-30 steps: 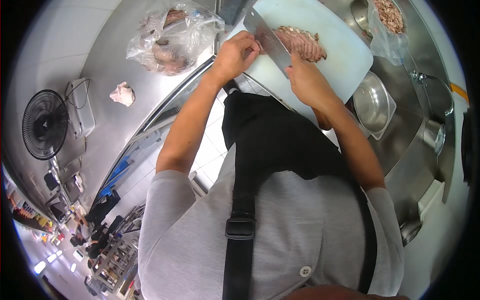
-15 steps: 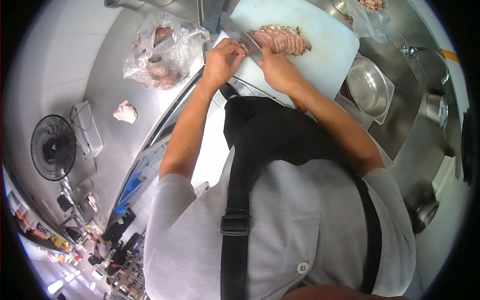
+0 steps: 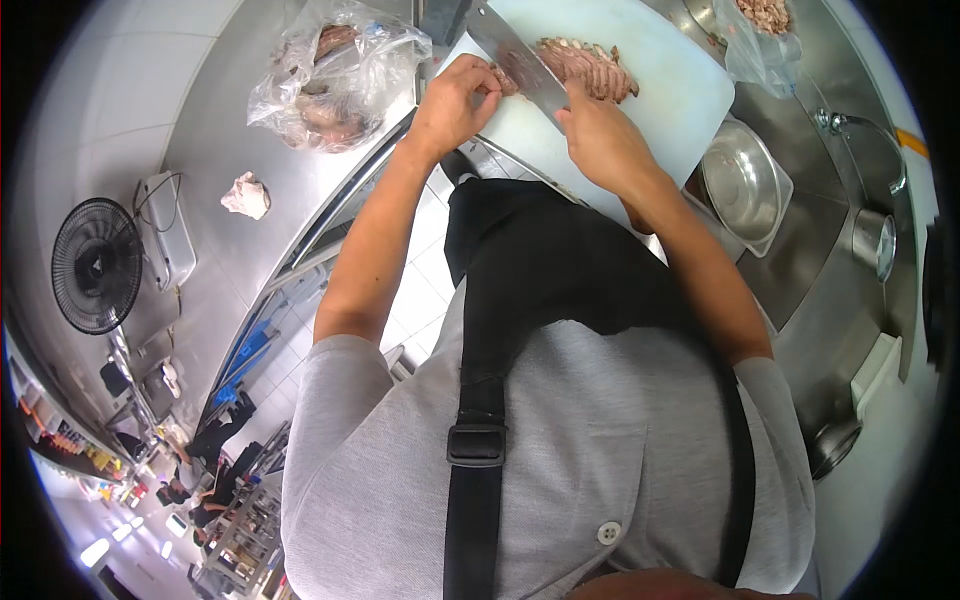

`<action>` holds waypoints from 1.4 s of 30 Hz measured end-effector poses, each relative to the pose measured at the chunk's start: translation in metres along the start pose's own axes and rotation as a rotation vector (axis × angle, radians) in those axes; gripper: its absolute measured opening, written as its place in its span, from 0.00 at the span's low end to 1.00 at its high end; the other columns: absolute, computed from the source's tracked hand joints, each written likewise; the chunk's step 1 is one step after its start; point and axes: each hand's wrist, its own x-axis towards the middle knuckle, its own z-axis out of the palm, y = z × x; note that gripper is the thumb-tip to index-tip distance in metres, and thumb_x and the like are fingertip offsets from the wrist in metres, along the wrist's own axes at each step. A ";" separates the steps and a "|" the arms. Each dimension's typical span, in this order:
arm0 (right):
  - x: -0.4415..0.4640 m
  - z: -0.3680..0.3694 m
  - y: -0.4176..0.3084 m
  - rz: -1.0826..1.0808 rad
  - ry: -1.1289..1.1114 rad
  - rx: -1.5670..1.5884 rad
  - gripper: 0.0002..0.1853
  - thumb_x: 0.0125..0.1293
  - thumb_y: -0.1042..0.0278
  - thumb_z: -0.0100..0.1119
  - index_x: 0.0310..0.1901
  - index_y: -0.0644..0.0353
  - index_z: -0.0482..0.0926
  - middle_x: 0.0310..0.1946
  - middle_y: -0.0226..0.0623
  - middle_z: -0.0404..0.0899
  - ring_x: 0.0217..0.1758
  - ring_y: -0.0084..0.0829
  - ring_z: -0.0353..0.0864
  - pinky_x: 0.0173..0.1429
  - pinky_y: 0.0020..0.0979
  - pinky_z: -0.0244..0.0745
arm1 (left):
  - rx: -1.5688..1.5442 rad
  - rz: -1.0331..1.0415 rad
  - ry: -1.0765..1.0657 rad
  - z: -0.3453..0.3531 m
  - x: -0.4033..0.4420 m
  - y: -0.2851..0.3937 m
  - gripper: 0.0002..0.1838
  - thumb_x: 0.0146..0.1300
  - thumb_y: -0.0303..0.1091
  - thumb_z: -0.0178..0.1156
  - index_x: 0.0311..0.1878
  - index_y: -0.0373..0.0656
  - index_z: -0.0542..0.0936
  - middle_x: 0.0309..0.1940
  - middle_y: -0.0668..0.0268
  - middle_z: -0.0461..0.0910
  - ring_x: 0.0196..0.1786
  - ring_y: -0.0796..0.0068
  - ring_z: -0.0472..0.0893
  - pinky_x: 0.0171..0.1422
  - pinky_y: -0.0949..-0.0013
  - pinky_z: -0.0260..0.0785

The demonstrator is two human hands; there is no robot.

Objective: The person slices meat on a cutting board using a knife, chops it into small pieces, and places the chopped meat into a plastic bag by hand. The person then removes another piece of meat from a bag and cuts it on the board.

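A cleaver [image 3: 527, 72] with a broad steel blade is in my right hand [image 3: 608, 142], its fingers closed around the handle. The blade stands over a white cutting board [image 3: 685, 85], between a small piece of meat [image 3: 504, 80] and a row of sliced meat [image 3: 590, 70]. On the left side of the blade, my left hand [image 3: 450, 110] has its fingers curled and pressed against the small piece of meat. The cleaver's handle is mostly hidden in my right hand.
Left of the board, a clear plastic bag [image 3: 335, 125] of meat and a crumpled pale scrap [image 3: 246, 196] lie on the steel counter. A fan [image 3: 97, 265] stands farther left. On the right are a steel pan [image 3: 740, 180] and a bag of chopped meat [image 3: 768, 15]. People are in the background.
My right hand and the cleaver have shifted right in the view, opening a wider gap from my left hand. The whole view has also shifted slightly.
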 end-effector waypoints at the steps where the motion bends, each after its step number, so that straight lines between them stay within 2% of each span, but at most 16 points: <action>1: -0.002 0.000 0.002 -0.004 0.006 0.011 0.15 0.82 0.66 0.54 0.58 0.72 0.71 0.43 0.64 0.88 0.50 0.65 0.87 0.54 0.62 0.78 | -0.010 -0.004 -0.010 0.000 0.000 -0.001 0.06 0.62 0.21 0.73 0.42 0.35 0.88 0.49 0.56 0.86 0.44 0.62 0.91 0.52 0.64 0.84; 13: -0.006 0.005 0.012 -0.037 0.027 0.041 0.15 0.82 0.66 0.55 0.57 0.71 0.72 0.40 0.63 0.87 0.47 0.65 0.87 0.52 0.63 0.77 | 0.057 0.055 -0.033 -0.002 0.006 -0.005 0.06 0.62 0.21 0.73 0.42 0.36 0.87 0.50 0.57 0.84 0.46 0.64 0.90 0.53 0.66 0.85; 22: 0.004 0.012 0.018 -0.038 0.013 0.071 0.14 0.81 0.67 0.56 0.55 0.71 0.73 0.40 0.62 0.88 0.47 0.66 0.87 0.51 0.62 0.77 | -0.060 -0.023 -0.024 0.003 0.005 -0.010 0.06 0.62 0.20 0.73 0.43 0.35 0.88 0.51 0.56 0.85 0.46 0.65 0.90 0.54 0.66 0.85; 25: 0.009 0.016 0.019 -0.073 0.023 0.092 0.14 0.81 0.66 0.56 0.54 0.72 0.73 0.40 0.63 0.87 0.47 0.66 0.86 0.52 0.62 0.77 | -0.051 0.036 0.000 0.002 0.005 -0.008 0.05 0.63 0.22 0.73 0.41 0.35 0.87 0.51 0.54 0.85 0.42 0.63 0.91 0.51 0.65 0.86; 29: 0.017 0.018 0.020 -0.076 0.009 0.072 0.14 0.81 0.66 0.57 0.52 0.73 0.72 0.40 0.65 0.87 0.48 0.67 0.86 0.52 0.62 0.77 | -0.047 -0.016 0.004 0.004 0.004 -0.012 0.04 0.63 0.23 0.72 0.41 0.35 0.88 0.52 0.53 0.86 0.43 0.62 0.91 0.51 0.65 0.86; 40: 0.028 0.012 0.009 -0.057 -0.056 0.048 0.17 0.80 0.67 0.57 0.55 0.76 0.72 0.43 0.68 0.87 0.51 0.68 0.87 0.55 0.62 0.77 | -0.076 -0.045 0.027 0.003 0.001 -0.017 0.05 0.63 0.24 0.73 0.42 0.36 0.89 0.50 0.54 0.87 0.42 0.61 0.90 0.52 0.65 0.85; 42: 0.030 0.014 0.007 -0.053 -0.043 0.027 0.16 0.80 0.67 0.57 0.56 0.76 0.72 0.43 0.68 0.87 0.51 0.67 0.87 0.55 0.62 0.77 | -0.060 -0.036 0.008 0.000 0.002 -0.017 0.06 0.63 0.24 0.74 0.43 0.35 0.89 0.52 0.54 0.86 0.43 0.65 0.90 0.53 0.66 0.84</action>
